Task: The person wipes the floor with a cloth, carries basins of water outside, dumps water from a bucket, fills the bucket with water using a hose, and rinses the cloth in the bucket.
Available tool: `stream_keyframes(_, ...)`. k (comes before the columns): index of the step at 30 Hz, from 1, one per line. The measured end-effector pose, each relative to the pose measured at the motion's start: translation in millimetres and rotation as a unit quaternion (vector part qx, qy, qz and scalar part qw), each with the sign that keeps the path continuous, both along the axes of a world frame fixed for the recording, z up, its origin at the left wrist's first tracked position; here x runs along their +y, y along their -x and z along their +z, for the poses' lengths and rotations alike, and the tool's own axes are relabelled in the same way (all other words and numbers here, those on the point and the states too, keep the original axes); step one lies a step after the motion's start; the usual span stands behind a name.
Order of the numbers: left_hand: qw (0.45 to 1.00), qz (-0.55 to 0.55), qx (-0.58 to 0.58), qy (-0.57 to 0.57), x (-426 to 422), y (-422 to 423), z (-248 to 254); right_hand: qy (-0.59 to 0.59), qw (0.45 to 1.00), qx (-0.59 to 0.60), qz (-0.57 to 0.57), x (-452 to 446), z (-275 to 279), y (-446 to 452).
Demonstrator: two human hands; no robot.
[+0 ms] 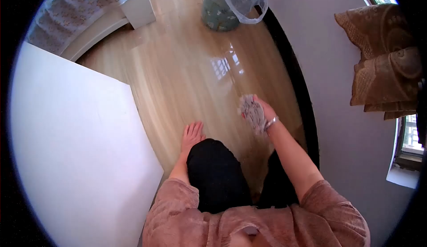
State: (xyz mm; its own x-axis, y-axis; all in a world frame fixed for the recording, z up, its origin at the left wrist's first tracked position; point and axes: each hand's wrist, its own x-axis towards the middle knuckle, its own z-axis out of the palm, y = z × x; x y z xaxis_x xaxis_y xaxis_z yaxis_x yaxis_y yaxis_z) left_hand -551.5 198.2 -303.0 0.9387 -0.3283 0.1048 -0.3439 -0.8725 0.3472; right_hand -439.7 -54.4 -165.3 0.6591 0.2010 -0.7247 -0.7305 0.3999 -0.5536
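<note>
A crumpled grey-white cloth, streaked with dark marks, is gripped in my right hand just above or on the wood-look floor; I cannot tell whether it touches. A bracelet circles my right wrist. Beside my knee, my left hand lies flat on the floor with its fingers stretched out and nothing in them. Between the two hands is my black-trousered knee.
A patterned bin with a clear liner and pink contents stands ahead. White furniture borders my left. Along the right runs a dark skirting board below a grey wall. A brown curtain hangs there; a bed with starry fabric is far left.
</note>
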Motion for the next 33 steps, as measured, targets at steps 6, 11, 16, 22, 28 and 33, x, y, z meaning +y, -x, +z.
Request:
stream_keyframes(6, 0.998, -0.024, -0.027, -0.054, 15.4, -1.9, -11.5, 0.155, 0.985, -0.067, 0.037, 40.6, 29.7, -56.7)
stream_keyframes(11, 0.999, -0.048, 0.013, -0.019, 34.3, 10.3, -38.6, 0.3, 0.951, -0.076, 0.021, 5.9, 28.8, -47.6)
stream_keyframes(16, 0.998, -0.059, 0.013, 0.008, 46.9, 0.4, -89.1, 0.399, 0.908, -0.109, -0.064, -61.0, -5.8, -124.6)
stream_keyframes(22, 0.991, -0.003, 0.13, 0.025, 69.0, -141.2, -18.5, 0.583, 0.793, -0.149, -0.093, -86.5, -69.1, -183.9)
stream_keyframes(28, 0.989, 0.106, 0.092, -0.042, 10.8, -184.9, -26.7, 0.635, 0.724, -0.23, -0.144, -130.6, -147.3, -216.4)
stream_keyframes(33, 0.988, 0.102, 0.099, -0.054, 9.2, -185.6, -14.1, 0.817, 0.502, -0.239, -0.152, -134.0, -180.8, -253.9)
